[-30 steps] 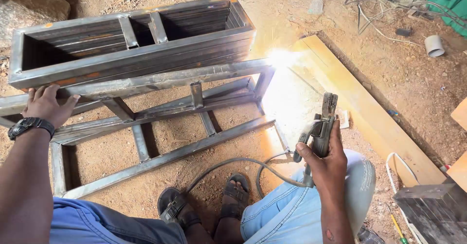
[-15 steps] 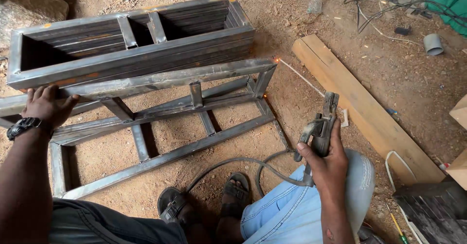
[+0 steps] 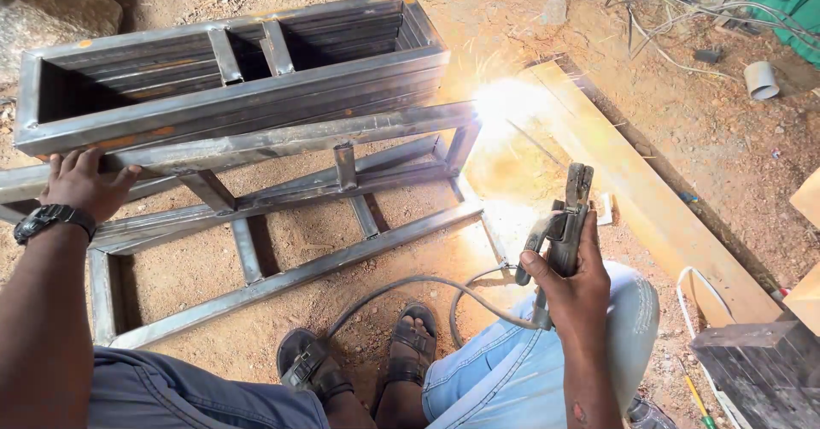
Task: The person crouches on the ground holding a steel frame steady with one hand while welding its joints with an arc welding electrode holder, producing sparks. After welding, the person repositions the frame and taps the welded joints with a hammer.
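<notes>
Arc flare (image 3: 504,102) relit at steel frame (image 3: 282,151) corner after dark interval half second ago; sparks scattering, ground glare returned.

Wooden plank (image 3: 658,198), white pipe piece (image 3: 760,79), rock (image 3: 51,14)

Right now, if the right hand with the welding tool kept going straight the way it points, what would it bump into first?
Probably the metal frame. The right hand aims the electrode holder up toward the bright glare at the frame's near corner, though depth is hard to judge.
</notes>
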